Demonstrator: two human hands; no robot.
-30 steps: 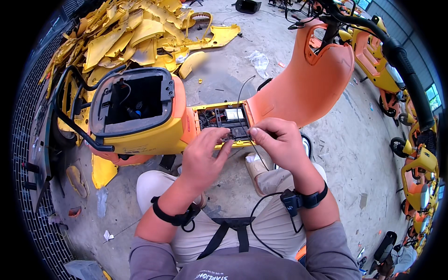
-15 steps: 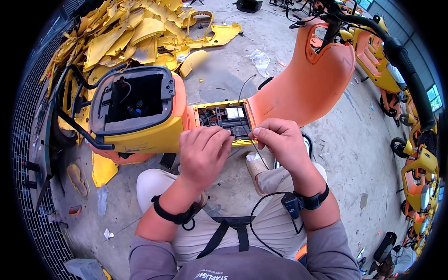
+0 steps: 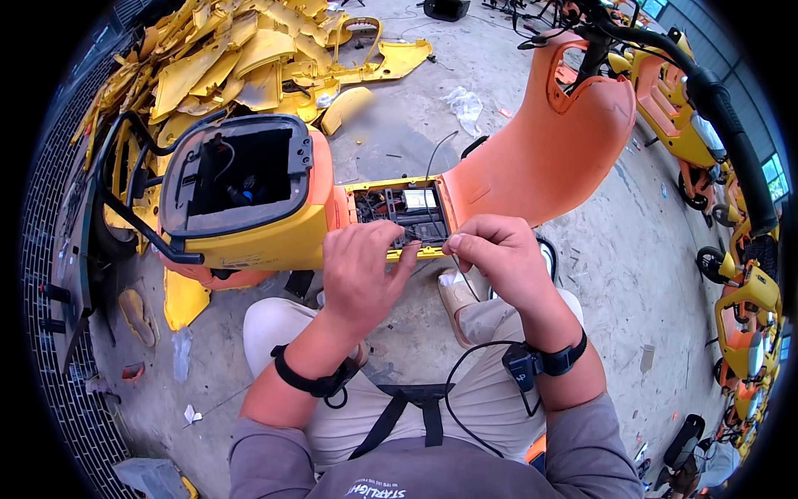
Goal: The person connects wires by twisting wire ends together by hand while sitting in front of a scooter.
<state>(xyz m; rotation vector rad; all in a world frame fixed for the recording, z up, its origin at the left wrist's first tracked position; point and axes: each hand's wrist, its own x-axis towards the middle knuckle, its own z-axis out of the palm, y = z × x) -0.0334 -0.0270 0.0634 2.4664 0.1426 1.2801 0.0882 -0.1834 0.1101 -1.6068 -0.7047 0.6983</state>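
A thin dark cable (image 3: pixel 429 162) runs across the open floorboard compartment (image 3: pixel 399 181) of an orange and yellow scooter and hangs down toward my knee. My right hand (image 3: pixel 499 254) pinches it between thumb and forefinger at the compartment's near right corner. Just left of there, my left hand (image 3: pixel 363 270) hovers over the near edge with thumb and forefinger apart, and I see nothing held in it. Inside the compartment lie black parts, wires and a white-labelled box (image 3: pixel 420 200). My left fingers hide part of its near left side.
The scooter's seat opening (image 3: pixel 237 179) gapes at left, ringed by a black rack tube. An orange front shield (image 3: pixel 544 141) rises at right, below the handlebar (image 3: pixel 719 108). Yellow panels (image 3: pixel 241 62) are heaped at the back left. More scooters (image 3: pixel 748 308) line the right side.
My left thumb and forefinger have spread apart, and the hand has turned slightly. My right hand keeps its pinch on the cable almost in place.
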